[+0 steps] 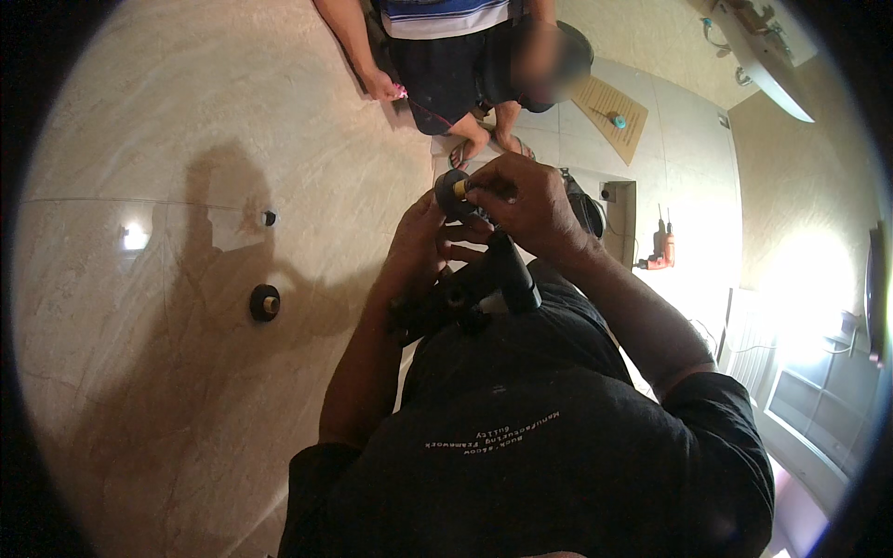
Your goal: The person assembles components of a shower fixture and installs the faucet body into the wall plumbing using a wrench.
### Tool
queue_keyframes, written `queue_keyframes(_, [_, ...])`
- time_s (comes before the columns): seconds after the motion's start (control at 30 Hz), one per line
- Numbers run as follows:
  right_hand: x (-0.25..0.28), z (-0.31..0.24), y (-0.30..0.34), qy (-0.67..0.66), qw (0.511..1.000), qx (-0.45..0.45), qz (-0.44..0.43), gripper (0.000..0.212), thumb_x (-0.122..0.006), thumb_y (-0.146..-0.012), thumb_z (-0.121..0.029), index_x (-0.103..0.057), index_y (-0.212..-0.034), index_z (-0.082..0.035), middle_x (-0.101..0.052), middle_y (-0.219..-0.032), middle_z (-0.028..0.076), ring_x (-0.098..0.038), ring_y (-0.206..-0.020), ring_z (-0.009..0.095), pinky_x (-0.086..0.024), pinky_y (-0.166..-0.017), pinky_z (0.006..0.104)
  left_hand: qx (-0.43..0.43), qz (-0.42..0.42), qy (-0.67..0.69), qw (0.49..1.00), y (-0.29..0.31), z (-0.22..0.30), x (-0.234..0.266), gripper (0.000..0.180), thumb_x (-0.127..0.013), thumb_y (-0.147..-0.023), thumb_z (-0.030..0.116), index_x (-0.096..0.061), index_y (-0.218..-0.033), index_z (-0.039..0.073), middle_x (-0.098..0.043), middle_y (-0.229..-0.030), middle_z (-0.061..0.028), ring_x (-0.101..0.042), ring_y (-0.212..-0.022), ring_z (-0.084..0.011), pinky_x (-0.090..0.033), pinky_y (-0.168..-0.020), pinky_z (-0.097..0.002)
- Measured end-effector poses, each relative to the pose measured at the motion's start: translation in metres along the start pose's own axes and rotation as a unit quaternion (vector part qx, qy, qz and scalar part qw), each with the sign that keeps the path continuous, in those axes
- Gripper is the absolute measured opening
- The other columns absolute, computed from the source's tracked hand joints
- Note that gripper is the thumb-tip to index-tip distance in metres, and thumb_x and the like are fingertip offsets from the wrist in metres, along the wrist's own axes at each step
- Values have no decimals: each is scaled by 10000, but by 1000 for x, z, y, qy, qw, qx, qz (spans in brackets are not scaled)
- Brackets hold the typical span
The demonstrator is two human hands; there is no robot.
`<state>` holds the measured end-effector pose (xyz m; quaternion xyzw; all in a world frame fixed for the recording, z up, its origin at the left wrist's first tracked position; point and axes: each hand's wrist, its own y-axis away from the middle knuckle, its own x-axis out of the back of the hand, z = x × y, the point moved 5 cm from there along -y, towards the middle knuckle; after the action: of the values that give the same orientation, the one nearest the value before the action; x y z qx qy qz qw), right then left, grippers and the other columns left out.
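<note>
Now both hands [484,219] grip a black fitting [454,189]; brass tip.

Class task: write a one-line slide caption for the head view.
Both hands, left hand and right hand, grip a black tool against a marble wall.

Counts only:
- 2 own hands up: left hand [419,246], right hand [526,205].
- 1 black disc fitting with a brass centre [454,189] pinched at the fingertips.
- 1 black power tool [484,284] held against the body.
- 2 fittings on the marble wall: 1 black round flange with a brass core [265,302], 1 small dark stub [269,218].
- 1 other person [446,46]; 1 of their hands [381,86] visible, 2 sandalled feet [488,141].
- 1 orange drill [662,253] on the floor.
- 1 cardboard sheet [612,113].
</note>
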<state>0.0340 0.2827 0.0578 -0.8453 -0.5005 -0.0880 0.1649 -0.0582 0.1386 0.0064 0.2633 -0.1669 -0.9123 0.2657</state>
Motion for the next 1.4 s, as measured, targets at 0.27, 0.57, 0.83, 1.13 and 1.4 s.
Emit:
queue_keyframes(0.27, [1,19,-1,-30,999,24,-23,176,-750,-885,-59,-723,-1043,14,-707,-947,89,-700,-871,164,-557,-765,319,-3,-21,31,999,-4,-8,0,436,-535,-1047,411,-515,-1312,65,-694,-1058,-134,-729,-948,-273,-637,-725,-397])
queue_keyframes(0.57, [-26,62,-3,-321,933,-159,28,379,-760,-899,-154,-663,-1174,87,-714,-1042,161,-682,-925,205,-533,-822,327,25,23,54,998,-6,-6,5,420,-474,-1070,394,-532,-1311,54,-691,-1072,-145,-711,-982,-281,-628,-737,-395])
queue_keyframes(0.83, [-27,72,24,-414,878,-229,71,300,-671,-949,-131,-666,-1167,76,-663,-930,116,-615,-827,179,-516,-766,331,6,40,78,996,-1,-10,8,395,-448,-1083,366,-514,-1322,57,-699,-1076,-164,-722,-972,-297,-633,-737,-416])
queue_keyframes(1.13, [-22,54,14,-361,918,-162,18,329,-729,-935,-198,-699,-1166,35,-719,-987,113,-647,-838,159,-527,-741,313,-20,42,63,997,-7,-11,5,374,-489,-1073,345,-520,-1326,70,-707,-1068,-153,-734,-925,-275,-643,-704,-398])
queue_keyframes(1.4, [-8,42,10,-246,960,-133,-3,289,-754,-927,-205,-728,-1108,19,-748,-971,105,-676,-811,140,-547,-711,307,-30,67,9,997,-2,7,-14,398,-565,-1037,387,-557,-1303,91,-714,-1027,-120,-741,-873,-224,-642,-665,-358])
